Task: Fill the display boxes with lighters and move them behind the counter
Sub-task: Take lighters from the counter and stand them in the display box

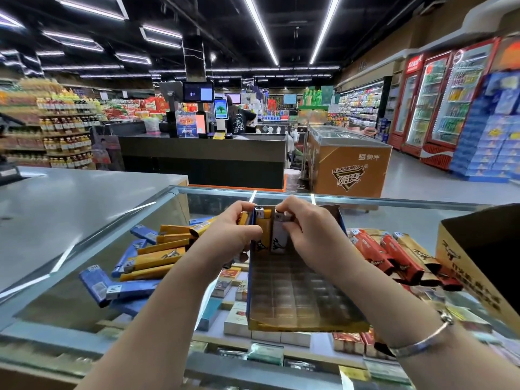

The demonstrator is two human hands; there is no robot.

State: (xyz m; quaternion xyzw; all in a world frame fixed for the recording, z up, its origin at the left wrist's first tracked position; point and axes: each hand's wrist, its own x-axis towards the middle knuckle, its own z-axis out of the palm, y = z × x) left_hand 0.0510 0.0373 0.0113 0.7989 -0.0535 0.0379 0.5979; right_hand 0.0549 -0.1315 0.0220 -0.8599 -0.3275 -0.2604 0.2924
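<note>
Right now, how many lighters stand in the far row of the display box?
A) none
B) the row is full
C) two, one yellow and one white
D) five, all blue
C: only a yellow lighter and a white lighter stand in the display box; its other cells are bare.

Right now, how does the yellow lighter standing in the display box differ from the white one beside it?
The yellow lighter stands at the box's far left corner; the white lighter stands just to its right. The yellow lighter's metal top is clear of fingers, with the left hand touching its side, while the right hand pinches the white lighter's top. Both stand upright in the back row of the display box, each with a dark logo low on its body.
</note>
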